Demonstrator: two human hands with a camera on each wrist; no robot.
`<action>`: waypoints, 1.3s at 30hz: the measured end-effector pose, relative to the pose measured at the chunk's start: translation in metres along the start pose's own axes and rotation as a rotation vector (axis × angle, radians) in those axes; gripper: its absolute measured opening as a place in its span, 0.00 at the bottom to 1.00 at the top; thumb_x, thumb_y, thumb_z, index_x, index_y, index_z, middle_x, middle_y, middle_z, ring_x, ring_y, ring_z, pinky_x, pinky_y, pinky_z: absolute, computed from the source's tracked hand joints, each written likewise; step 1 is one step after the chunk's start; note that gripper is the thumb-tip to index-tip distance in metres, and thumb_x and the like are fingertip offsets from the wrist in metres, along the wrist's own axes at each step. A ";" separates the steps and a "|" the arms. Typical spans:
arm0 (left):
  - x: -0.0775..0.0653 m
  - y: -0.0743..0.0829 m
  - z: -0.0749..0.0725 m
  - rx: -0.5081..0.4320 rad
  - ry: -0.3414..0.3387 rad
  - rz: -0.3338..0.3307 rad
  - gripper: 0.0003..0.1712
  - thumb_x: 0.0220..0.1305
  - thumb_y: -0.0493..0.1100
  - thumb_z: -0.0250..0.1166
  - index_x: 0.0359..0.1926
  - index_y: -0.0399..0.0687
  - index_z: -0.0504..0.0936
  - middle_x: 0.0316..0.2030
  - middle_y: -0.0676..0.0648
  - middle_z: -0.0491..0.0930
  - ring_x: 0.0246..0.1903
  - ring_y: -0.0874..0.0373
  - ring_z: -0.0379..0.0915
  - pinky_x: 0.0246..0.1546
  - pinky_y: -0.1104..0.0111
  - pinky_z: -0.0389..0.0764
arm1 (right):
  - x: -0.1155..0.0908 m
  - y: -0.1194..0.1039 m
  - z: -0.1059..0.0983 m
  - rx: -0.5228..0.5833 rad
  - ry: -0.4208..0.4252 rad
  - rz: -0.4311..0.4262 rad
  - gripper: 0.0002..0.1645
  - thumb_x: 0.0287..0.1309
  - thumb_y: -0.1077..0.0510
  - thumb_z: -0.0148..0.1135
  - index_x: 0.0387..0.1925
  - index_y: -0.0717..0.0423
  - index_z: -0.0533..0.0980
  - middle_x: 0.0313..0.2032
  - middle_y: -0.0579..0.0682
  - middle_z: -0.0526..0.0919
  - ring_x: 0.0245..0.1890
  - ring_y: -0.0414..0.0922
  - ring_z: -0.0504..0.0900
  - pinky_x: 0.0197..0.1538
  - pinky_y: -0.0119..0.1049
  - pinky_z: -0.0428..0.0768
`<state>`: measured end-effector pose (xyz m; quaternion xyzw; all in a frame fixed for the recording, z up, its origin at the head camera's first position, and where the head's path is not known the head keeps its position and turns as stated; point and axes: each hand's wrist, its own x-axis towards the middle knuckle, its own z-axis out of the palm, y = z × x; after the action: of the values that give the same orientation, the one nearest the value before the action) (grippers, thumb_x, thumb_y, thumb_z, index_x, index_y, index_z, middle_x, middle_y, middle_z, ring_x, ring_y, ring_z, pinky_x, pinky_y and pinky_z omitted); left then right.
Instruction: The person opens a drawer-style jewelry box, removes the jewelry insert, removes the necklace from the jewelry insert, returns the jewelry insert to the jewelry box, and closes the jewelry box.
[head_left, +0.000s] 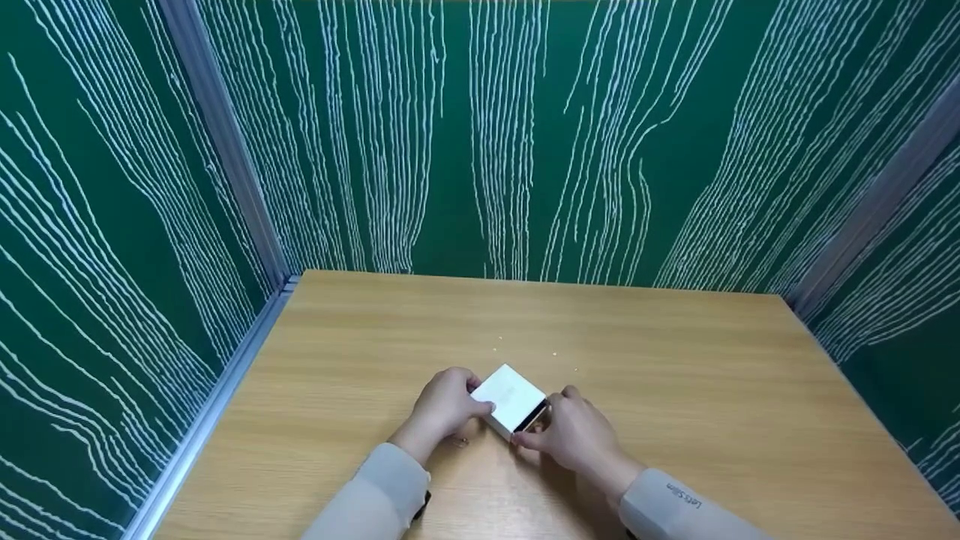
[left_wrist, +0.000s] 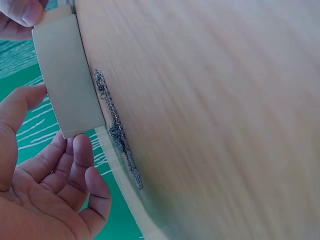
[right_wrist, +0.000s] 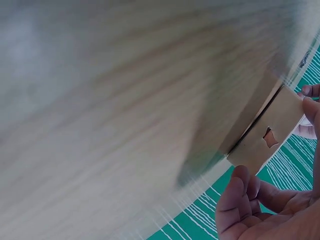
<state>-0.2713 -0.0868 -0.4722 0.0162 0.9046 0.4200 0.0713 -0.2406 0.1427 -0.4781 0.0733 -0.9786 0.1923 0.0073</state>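
Observation:
A small white box [head_left: 510, 396] sits low over the table between both hands. My left hand [head_left: 448, 403] grips its left corner, thumb on one side and fingers on the other. At the opposite end, my right hand [head_left: 576, 429] pinches the tan inner tray [left_wrist: 54, 16], part of which shows beyond the white sleeve, with a dark gap at the opening. The tray's end face [right_wrist: 257, 152] has a small torn-edged hole. Beside the box, under my left hand, a silver chain [left_wrist: 116, 131] lies bunched on the wood.
Several tiny shiny bits [head_left: 555, 354] lie on the wooden table [head_left: 360, 322] beyond the box. Green panels [head_left: 450, 150] with white wavy lines and metal posts [head_left: 232, 142] enclose the table at the back and sides.

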 end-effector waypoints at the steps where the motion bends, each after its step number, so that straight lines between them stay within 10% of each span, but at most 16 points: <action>1: 0.000 0.000 0.001 0.002 0.002 0.003 0.21 0.65 0.47 0.85 0.53 0.42 0.90 0.50 0.46 0.91 0.49 0.52 0.85 0.61 0.51 0.87 | 0.000 0.000 0.000 0.001 -0.003 0.003 0.39 0.45 0.27 0.89 0.33 0.54 0.81 0.44 0.54 0.81 0.34 0.48 0.80 0.39 0.49 0.86; 25: -0.002 0.002 -0.002 0.025 -0.012 -0.029 0.23 0.68 0.48 0.83 0.57 0.42 0.90 0.54 0.43 0.91 0.56 0.46 0.86 0.67 0.50 0.85 | -0.007 0.000 -0.004 0.021 -0.069 0.029 0.39 0.53 0.22 0.84 0.36 0.52 0.82 0.49 0.54 0.80 0.37 0.49 0.80 0.42 0.48 0.83; 33: -0.002 0.002 -0.005 0.011 -0.002 -0.039 0.25 0.67 0.48 0.83 0.59 0.41 0.90 0.57 0.42 0.91 0.60 0.43 0.86 0.70 0.49 0.84 | -0.006 0.002 -0.006 0.162 -0.125 0.099 0.46 0.58 0.32 0.85 0.62 0.62 0.83 0.60 0.58 0.81 0.46 0.52 0.84 0.54 0.53 0.87; 39: -0.003 0.002 0.000 -0.005 -0.011 -0.055 0.25 0.67 0.48 0.83 0.60 0.41 0.90 0.57 0.42 0.91 0.59 0.45 0.85 0.69 0.50 0.84 | -0.006 0.005 -0.001 0.223 -0.153 0.132 0.36 0.59 0.35 0.86 0.51 0.58 0.83 0.55 0.56 0.81 0.43 0.50 0.82 0.49 0.48 0.84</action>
<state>-0.2680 -0.0861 -0.4707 -0.0065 0.9032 0.4201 0.0878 -0.2358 0.1484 -0.4793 0.0235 -0.9516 0.2936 -0.0880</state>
